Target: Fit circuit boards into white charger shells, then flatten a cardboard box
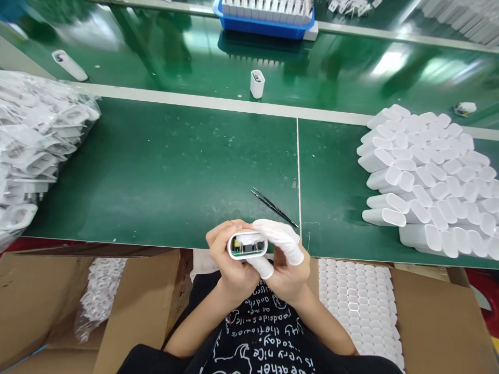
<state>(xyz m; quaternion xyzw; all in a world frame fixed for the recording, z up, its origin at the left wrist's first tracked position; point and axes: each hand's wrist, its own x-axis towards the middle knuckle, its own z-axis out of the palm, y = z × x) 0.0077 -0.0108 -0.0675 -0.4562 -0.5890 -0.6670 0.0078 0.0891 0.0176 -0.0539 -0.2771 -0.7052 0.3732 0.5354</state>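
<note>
A white oval casing [247, 245] is held at the table's front edge, its open end showing a green circuit board and a yellow part inside. My left hand [231, 257] has its fingers wrapped round the casing. White finger covers are on some fingers of my right hand [286, 252], which is closed against the casing's right side. Black tweezers [274, 206] lie on the green table [175, 171], just beyond my right hand.
Bagged white parts [39, 140] sit at the left, stacked white casings [432, 182] at the right. Single casings [257, 84] and a blue tray [265, 25] are farther back. Cardboard boxes [136, 306] stand below the front edge on both sides.
</note>
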